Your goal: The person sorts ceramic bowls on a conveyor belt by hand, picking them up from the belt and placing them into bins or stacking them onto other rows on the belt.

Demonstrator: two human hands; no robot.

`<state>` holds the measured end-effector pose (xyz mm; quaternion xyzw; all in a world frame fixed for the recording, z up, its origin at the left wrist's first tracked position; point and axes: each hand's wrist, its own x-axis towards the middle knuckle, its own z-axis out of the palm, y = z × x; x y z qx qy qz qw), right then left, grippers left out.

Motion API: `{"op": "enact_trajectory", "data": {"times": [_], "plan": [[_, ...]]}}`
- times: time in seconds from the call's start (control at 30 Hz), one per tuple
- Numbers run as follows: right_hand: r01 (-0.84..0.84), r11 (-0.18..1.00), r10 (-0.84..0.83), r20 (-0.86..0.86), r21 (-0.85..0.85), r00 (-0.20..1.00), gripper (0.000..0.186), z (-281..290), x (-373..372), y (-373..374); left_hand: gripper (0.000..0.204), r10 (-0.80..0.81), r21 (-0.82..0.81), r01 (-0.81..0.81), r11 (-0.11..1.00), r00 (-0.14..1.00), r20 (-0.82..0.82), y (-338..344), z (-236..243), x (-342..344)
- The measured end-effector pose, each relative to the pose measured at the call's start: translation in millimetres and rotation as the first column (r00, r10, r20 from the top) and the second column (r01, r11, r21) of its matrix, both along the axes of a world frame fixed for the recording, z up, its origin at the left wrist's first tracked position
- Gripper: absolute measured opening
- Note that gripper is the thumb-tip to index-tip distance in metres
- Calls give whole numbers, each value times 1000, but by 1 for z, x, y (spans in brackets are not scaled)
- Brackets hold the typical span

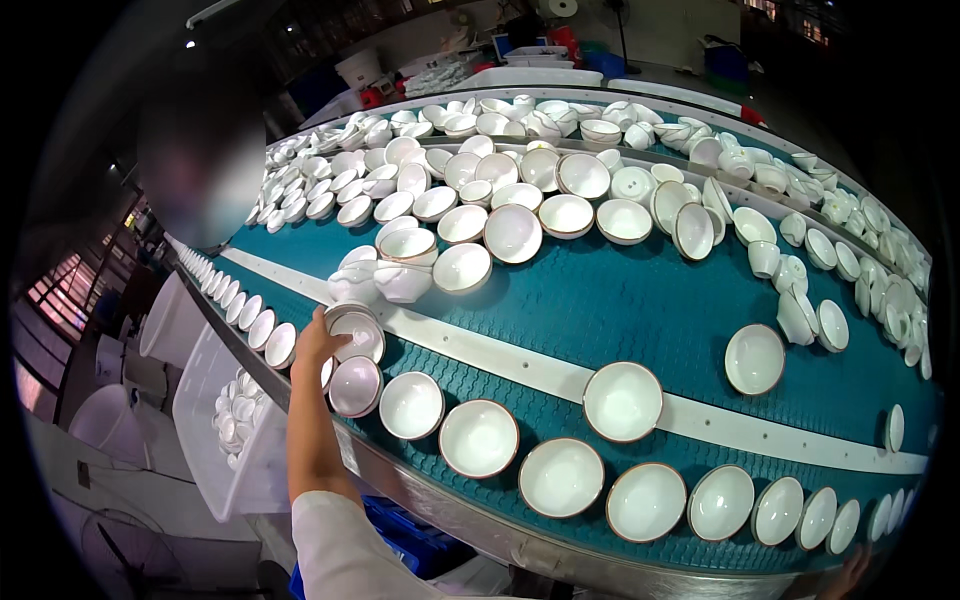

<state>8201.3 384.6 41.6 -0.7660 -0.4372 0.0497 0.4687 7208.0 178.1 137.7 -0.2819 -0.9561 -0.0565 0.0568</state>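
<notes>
My left hand (317, 345) reaches over the near belt lane, its fingers and thumb closed on the rim of a white bowl (358, 337). Just beneath that, another bowl (355, 387) rests in the near row. Along this lane, white bowls with brown rims, such as this bowl (479, 439), stand face up in a curved line. One bowl (622, 401) sits across the white divider strip (480, 356). Only a dim part of my right hand (850, 575) shows at the lower right, by the belt's near edge; its fingers are too unclear to read.
Many bowls crowd the wide green belt (640, 310) beyond the divider, some overlapping or tipped. A metal rail (440, 500) edges the near side. Below left stand a white bin (205, 430) of small white pieces and a blue crate (400, 535). A blurred person (200, 170) is at far left.
</notes>
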Motion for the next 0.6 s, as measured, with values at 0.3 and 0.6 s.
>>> {"op": "enact_trajectory", "data": {"times": [0.3,0.6], "plan": [[-427,894,413,121,133,902,33,38,-121,54,44,66,294,-91,951,993,93,84,-67,-66],[-872,480,852,289,-99,436,48,52,-339,144,57,52,613,-443,654,835,548,200,-102,-81]]}}
